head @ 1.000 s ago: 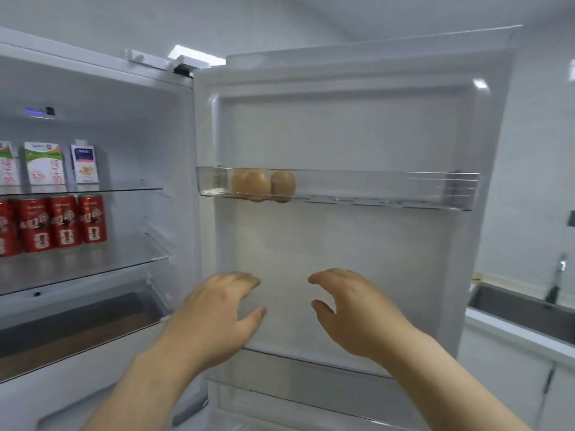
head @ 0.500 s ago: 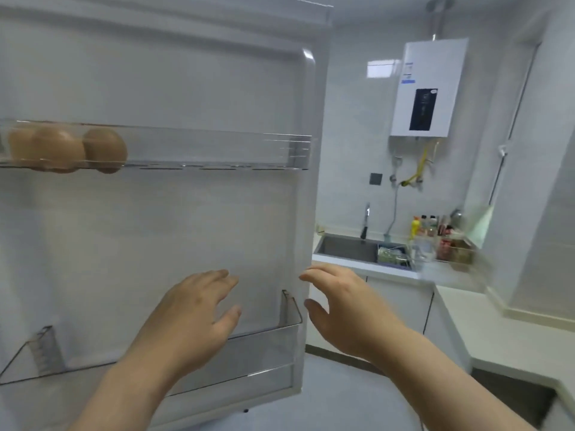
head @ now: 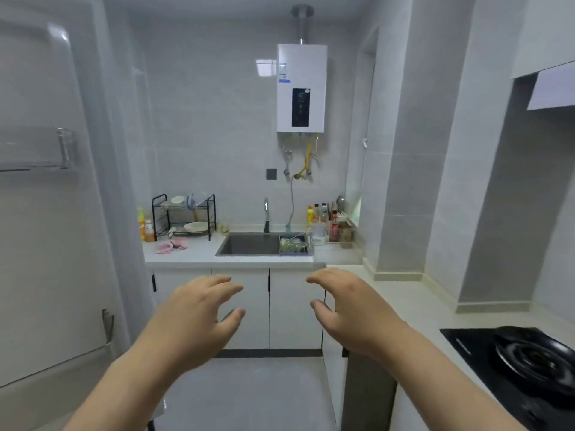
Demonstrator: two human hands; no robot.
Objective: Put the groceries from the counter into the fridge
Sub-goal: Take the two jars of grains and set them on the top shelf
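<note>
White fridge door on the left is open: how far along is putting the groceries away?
Done: the white fridge door is open. In hand: nothing, the left hand and right hand are both empty. Left: likely fetching items from the white counter by the steel sink.

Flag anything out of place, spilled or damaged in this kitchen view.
Nothing looks spilled or damaged. The fridge door stands open on the left, and a pink cloth lies crumpled on the counter beside the dish rack. The left hand and right hand are empty.
</note>
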